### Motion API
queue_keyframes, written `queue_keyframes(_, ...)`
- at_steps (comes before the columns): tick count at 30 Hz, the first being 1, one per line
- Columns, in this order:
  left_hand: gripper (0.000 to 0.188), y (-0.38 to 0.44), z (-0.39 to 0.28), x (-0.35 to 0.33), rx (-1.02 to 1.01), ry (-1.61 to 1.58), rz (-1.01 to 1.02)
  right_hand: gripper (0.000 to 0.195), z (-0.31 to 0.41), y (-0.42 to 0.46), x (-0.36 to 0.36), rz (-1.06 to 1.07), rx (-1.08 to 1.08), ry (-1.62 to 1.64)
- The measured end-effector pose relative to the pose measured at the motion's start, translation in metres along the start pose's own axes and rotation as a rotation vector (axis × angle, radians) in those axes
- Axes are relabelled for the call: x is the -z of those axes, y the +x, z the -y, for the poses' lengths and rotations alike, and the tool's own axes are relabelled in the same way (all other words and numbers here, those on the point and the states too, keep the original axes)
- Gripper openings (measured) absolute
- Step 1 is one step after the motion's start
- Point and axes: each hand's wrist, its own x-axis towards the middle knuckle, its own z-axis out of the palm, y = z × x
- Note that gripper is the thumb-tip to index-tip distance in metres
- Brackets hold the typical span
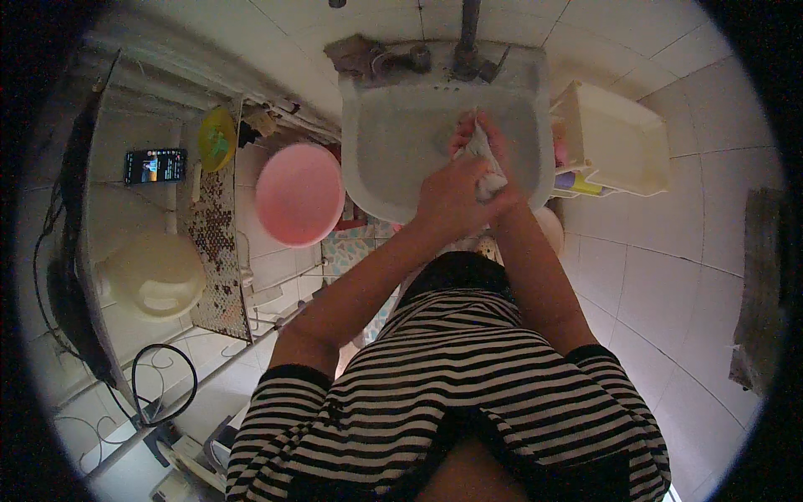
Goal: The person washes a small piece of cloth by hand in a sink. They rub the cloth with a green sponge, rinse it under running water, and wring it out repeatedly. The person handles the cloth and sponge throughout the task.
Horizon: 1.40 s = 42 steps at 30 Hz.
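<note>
A bunched white cloth [480, 150] is gripped between both hands over the right part of a white washbasin [382, 207]. My left hand [455, 191] closes around its near part, with the fingers across it. My right hand [499, 147] lies beneath and to the right, its fingers curled around the far part. The two hands touch and overlap, so part of the cloth is hidden. Behind them a faucet [467, 59] rises at the basin's back edge. A dark crumpled cloth [354, 55] lies on the back left corner.
A pink basin [300, 194] is left of the washbasin. Farther left, a rusty perforated shelf [216, 251] is near a yellow-green bowl [217, 138], a pale basin [154, 276] and a lit phone [155, 166]. A cream plastic rack [621, 138] is at the right wall.
</note>
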Motion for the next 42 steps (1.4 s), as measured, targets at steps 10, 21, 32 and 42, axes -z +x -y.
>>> queue_keyframes(10, 0.032, 0.023, 0.041, -0.049, 0.151, 0.29, -0.204, 0.025, -0.004, 0.0, 0.018, -0.114, -0.048, -0.244)
queue_keyframes(21, 0.025, 0.068, 0.005, -0.049, 0.606, 0.443, 0.042, 0.03, -0.037, -0.011, -0.039, -0.736, 0.146, -0.284)
queue_keyframes(32, 0.026, 0.004, 0.022, -0.006, 0.109, -0.252, 0.138, 0.032, 0.014, -0.013, -0.041, -0.423, 0.066, -0.205)
queue_keyframes(42, 0.025, 0.042, 0.08, -0.061, 0.205, 0.14, -0.334, 0.029, -0.025, -0.014, -0.016, -0.394, 0.116, -0.446)
